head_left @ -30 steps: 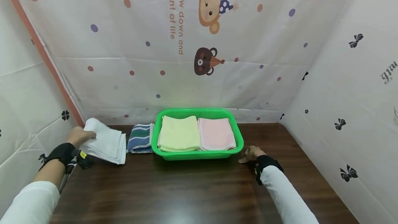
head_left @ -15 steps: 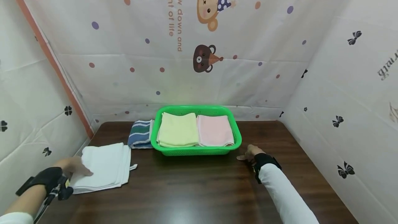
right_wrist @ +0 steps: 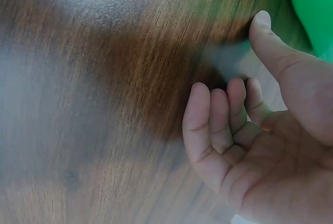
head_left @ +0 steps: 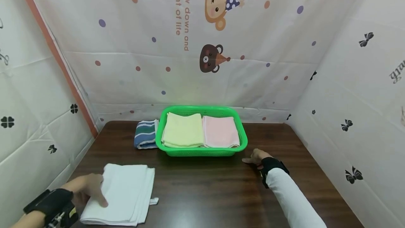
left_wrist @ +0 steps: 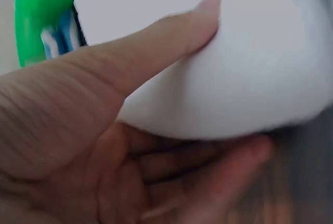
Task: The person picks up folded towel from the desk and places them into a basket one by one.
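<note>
Here, at the far left, a pale wall sheet (head_left: pixel 34 97) printed with black clovers and bows drops to the edge of the dark wood counter (head_left: pixel 202 189). Next comes a black wrist strap (head_left: pixel 52 203), and then the left hand (head_left: pixel 91 188), whose grip is narrow, pinching the near-left side of a folded white towel (head_left: pixel 128 189). The left wrist view shows its thumb (left_wrist: pixel 171 39) lying across the top of the cloth and its fingers (left_wrist: pixel 237 169) underneath. The towel is at the front left of the counter, nearer the person than everything else there; whether its far side rests on the wood is hard to tell. A small white tab (head_left: pixel 154 201) pokes out from its right edge.

Farther back, a folded striped towel (head_left: pixel 145 136) in blue, green and white lies just beside the left end of a green basket (head_left: pixel 202 153). Inside the basket, a folded yellow cloth (head_left: pixel 183 131) sits on the left and a folded pink cloth (head_left: pixel 221 133) on the right, side by side.

Near the basket's right end is the right hand (head_left: pixel 257 156), low over the counter, its grip loose and bare: half-curled fingers, with the thumb held apart toward the basket. A white sleeve (head_left: pixel 294 200) runs back from it.
</note>
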### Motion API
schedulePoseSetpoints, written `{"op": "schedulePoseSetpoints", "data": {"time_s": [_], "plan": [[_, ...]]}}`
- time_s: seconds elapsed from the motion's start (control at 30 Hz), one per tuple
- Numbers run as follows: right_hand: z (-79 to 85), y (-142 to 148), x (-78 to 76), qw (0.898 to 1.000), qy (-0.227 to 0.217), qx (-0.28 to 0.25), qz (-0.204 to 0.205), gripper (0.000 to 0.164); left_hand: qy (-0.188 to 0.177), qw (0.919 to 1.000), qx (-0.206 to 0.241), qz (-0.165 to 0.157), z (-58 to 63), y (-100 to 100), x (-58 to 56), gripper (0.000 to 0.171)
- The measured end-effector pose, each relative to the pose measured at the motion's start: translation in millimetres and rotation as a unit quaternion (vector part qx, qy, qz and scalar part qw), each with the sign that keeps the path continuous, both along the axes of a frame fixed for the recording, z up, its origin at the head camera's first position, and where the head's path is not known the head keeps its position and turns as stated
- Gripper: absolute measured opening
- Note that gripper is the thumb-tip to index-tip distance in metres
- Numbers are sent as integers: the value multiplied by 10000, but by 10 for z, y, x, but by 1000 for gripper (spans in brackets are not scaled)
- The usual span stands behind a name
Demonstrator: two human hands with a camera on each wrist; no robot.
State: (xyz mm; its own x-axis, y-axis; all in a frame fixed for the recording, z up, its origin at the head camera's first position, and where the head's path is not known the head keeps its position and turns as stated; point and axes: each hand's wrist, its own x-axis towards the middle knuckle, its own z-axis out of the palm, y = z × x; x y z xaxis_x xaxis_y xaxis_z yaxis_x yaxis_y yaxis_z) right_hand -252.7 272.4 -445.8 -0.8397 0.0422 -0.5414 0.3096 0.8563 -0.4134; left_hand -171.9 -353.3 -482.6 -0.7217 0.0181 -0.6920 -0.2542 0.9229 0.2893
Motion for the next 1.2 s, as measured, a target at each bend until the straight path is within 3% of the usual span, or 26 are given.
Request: {"op": "schedulePoseSetpoints", "data": {"time_s": [0.13, 0.23, 0.33, 0.47, 0.6, 0.73, 0.83, 0.93, 1.03, 1.2], "plan": [[19, -32, 32, 9997, 205, 117, 58, 39, 958, 9932, 503, -440, 174, 431, 118, 79], [-22, -55, 38, 9995, 311, 55, 60, 45, 1117, 9907, 717, -307, 225, 825, 134, 75], [-72, -91, 53, 9992, 397, 20, 97, 54, 1141, 9874, 1087, -108, 166, 1176, 143, 75], [-130, -148, 103, 9958, 790, 272, 379, 41, 1112, 9789, 1710, -83, 0, 1519, 133, 78], [-96, -243, 241, 9913, 977, 167, 871, 27, 698, 9665, 2468, -45, -81, 1712, 156, 69], [28, -445, 471, 9851, 798, -814, 1291, 21, 266, 9555, 2931, 204, 58, 1843, 282, 53], [79, -666, 615, 9668, 944, -1614, 1744, 22, 306, 9549, 2943, 256, 94, 1893, 318, 48], [63, -900, 729, 9449, 1143, -2261, 2073, 22, 609, 9606, 2699, 252, 76, 1950, 303, 44], [26, -1108, 824, 9402, 1224, -2535, 1916, 22, 834, 9639, 2515, 259, 103, 2036, 296, 46], [-36, -1302, 921, 9527, 1530, -2217, 1410, 22, 764, 9638, 2552, 104, 144, 2120, 300, 45]]}}
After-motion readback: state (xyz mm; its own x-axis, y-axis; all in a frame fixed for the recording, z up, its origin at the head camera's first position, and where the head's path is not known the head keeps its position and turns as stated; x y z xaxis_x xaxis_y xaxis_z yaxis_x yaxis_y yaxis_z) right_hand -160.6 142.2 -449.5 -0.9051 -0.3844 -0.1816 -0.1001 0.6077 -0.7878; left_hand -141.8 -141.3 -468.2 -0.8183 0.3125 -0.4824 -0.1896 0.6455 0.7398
